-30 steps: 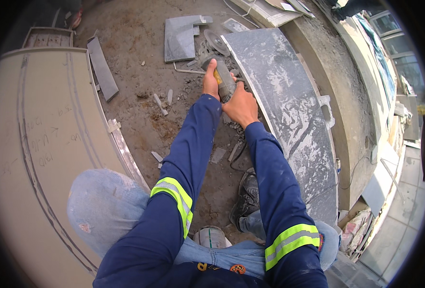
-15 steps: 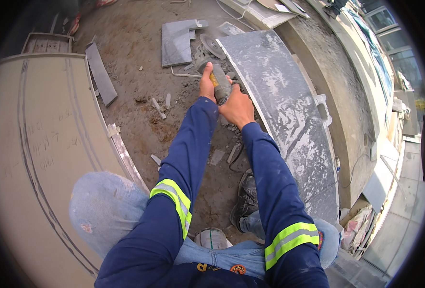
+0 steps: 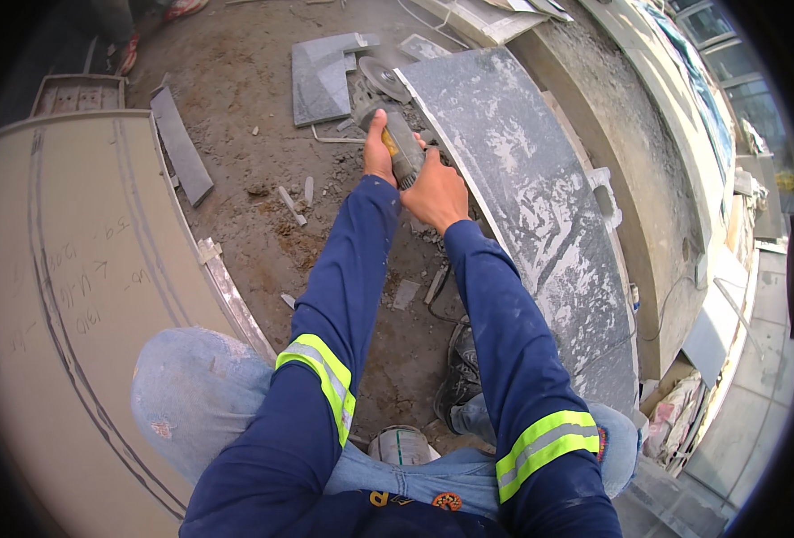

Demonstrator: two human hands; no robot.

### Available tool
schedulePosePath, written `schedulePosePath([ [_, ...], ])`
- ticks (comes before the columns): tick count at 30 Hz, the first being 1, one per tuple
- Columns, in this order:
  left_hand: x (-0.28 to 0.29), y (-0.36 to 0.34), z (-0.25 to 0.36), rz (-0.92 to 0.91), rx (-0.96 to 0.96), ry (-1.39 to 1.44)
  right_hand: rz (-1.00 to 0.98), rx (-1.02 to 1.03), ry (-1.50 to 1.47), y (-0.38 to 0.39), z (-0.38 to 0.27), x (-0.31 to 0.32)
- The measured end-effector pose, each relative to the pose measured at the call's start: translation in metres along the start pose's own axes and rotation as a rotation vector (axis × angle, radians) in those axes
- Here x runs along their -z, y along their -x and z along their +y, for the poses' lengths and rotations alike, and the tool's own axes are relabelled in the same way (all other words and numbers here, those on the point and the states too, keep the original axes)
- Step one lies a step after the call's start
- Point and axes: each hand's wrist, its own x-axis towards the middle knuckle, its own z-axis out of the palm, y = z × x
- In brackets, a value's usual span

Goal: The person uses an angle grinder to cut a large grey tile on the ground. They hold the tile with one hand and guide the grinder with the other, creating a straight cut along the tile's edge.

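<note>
An angle grinder (image 3: 395,134) is clasped in both hands, the left hand (image 3: 377,154) wrapped around its near side and the right hand (image 3: 435,190) closed over the rear of its body, with the disc at the far upper end of the inner curved edge of a dusty grey stone slab (image 3: 531,215) lying on the dirt floor (image 3: 236,81). Judging from the dust and the offcut tiles (image 3: 321,76) nearby, cutting or trimming along that edge seems under way, with the near stretch apparently not yet reached. The disc's contact point is too small to make out, and the slab's lower end is hidden behind the right sleeve (image 3: 522,377).
</note>
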Motion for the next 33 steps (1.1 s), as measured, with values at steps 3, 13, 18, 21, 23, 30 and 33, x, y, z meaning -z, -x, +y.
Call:
schedulePosePath([
  [3,-0.002,-0.002,0.0,-0.006,-0.01,0.012,0.01,0.01,0.0,-0.003,0.0,0.0],
  [13,0.001,-0.012,0.003,-0.016,-0.007,-0.019,0.015,0.016,-0.002,-0.011,-0.001,-0.001],
  [18,0.004,-0.017,0.005,-0.023,-0.006,-0.018,0.016,0.013,0.007,-0.014,-0.002,-0.003],
  [21,0.005,-0.018,0.006,-0.015,-0.005,-0.023,0.013,0.017,0.006,-0.015,-0.004,-0.004],
  [23,0.003,-0.019,0.006,-0.014,0.0,-0.021,0.013,0.019,0.006,-0.016,-0.004,-0.003],
  [30,0.002,-0.022,0.008,-0.013,0.0,-0.046,0.0,0.006,-0.001,-0.022,-0.002,-0.004],
  [33,0.004,-0.02,0.008,-0.006,-0.006,-0.051,-0.008,0.013,0.008,-0.021,-0.002,-0.006],
])
